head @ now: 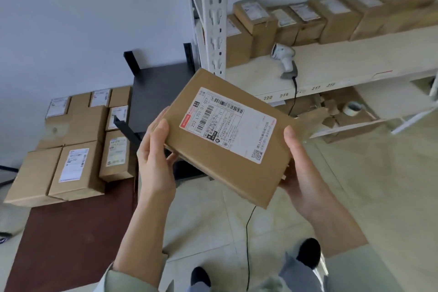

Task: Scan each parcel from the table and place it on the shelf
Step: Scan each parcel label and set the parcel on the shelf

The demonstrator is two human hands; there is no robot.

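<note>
1. We hold one flat parcel [227, 135] in mid-air, tilted, label up, in front of the white shelf upright [213, 16].
2. Our left hand [155, 156] grips its left edge: thumb on top, fingers curled beneath.
3. Our right hand [299, 168] clamps the right edge likewise, thumb lying along the side; its fingers are hidden under the box.
4. Right of the upright, a scanner [284, 57] rests on the shelf board [355, 59], near a row of shelved boxes [320, 19] behind it.
5. Left of the upright, more parcels [75, 149] lie on the table [71, 232], beside a black stand [156, 92].
</note>
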